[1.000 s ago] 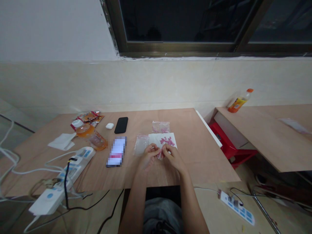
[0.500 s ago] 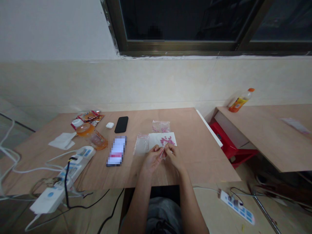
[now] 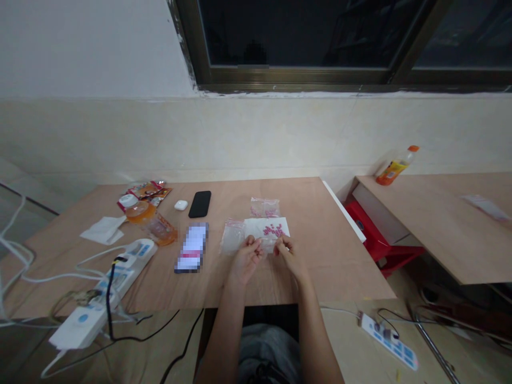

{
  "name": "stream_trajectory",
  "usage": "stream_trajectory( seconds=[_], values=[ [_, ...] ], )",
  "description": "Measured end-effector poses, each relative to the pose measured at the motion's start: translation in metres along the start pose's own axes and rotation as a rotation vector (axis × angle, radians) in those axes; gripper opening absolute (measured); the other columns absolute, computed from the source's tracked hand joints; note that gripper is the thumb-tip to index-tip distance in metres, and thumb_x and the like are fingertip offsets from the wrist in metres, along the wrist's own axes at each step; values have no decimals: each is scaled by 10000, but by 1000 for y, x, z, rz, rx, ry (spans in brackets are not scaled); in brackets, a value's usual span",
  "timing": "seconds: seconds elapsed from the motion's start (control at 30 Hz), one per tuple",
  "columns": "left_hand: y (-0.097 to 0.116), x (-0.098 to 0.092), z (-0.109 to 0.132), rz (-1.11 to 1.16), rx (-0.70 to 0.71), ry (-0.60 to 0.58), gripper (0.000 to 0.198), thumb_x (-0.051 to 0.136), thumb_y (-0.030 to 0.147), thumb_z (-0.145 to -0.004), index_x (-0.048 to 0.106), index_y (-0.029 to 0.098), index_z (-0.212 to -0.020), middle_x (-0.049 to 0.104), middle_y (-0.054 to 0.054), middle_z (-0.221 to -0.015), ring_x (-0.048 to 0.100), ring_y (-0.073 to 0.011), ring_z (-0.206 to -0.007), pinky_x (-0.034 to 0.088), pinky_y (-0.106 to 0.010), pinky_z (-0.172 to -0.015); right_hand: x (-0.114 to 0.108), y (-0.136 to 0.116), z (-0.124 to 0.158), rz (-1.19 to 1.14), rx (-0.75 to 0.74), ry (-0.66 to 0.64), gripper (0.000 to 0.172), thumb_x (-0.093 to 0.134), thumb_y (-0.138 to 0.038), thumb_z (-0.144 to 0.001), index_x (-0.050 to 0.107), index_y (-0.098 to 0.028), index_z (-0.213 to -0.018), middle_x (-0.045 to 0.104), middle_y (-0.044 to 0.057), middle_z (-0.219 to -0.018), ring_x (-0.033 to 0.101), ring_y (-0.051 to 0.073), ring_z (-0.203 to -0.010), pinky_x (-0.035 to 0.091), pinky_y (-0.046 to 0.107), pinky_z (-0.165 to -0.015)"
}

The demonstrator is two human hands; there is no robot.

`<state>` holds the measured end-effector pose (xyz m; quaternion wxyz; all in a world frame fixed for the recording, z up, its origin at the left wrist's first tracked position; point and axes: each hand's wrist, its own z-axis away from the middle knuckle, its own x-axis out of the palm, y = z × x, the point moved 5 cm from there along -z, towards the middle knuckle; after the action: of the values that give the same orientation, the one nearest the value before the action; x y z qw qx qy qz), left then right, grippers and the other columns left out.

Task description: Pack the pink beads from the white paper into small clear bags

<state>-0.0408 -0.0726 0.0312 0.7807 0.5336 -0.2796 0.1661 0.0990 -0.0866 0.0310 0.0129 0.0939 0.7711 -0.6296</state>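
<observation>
A small clear plastic bag [image 3: 268, 245] is stretched between my two hands near the table's front edge. My left hand [image 3: 247, 260] pinches its left end between thumb and fingertips. Its right end is in the closed fingers of my right hand [image 3: 288, 255]. Right behind them lies a white sheet of paper [image 3: 256, 228] with several small pink beads [image 3: 273, 230] scattered on its right half. To its left lies a clear zip bag [image 3: 233, 236]. Another clear bag [image 3: 264, 207], with pink bits in it, rests behind the paper.
Left on the table [image 3: 320, 266] are a lit phone [image 3: 192, 248], a black phone [image 3: 200, 204], a white earbud case [image 3: 181, 205], an orange drink bottle [image 3: 152, 221], snack packets [image 3: 148, 190], tissue [image 3: 103, 230] and a power strip [image 3: 120, 280] with cables. A red stool [image 3: 368, 234] stands right.
My hands have moved apart from touching each other, my right hand to the right. The small bag now shows drawn out between them.
</observation>
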Motion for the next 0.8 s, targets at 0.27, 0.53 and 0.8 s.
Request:
stream_trajectory(
  seconds=[0.27, 0.53, 0.8],
  values=[
    [18, 2, 5, -469, 415, 145, 272, 700, 272, -675, 442, 187, -652, 528, 36, -681, 509, -100, -651, 399, -210, -637, -7, -22, 1, 123, -100, 33, 237, 531, -381, -878, 616, -198, -754, 613, 16, -724, 540, 149, -661, 405, 250, -605],
    [18, 30, 27, -900, 771, 217, 145, 533, 210, -829, 511, 195, -687, 596, 2, -740, 560, -145, -760, 418, -254, -722, 15, -36, 1, 150, -103, -118, 305, 470, -440, -930, 665, -212, -875, 662, 35, -861, 584, 166, -805, 437, 268, -684],
    [10, 23, 24, -708, 739, 174, 186, 660, 206, -730, 592, 210, -903, 621, -40, -1011, 578, -178, -949, 439, -270, -803, 4, -13, -4, 37, -31, 103, 330, 553, -473, -870, 667, -186, -753, 622, 20, -712, 524, 145, -652, 374, 247, -582]
  ],
)
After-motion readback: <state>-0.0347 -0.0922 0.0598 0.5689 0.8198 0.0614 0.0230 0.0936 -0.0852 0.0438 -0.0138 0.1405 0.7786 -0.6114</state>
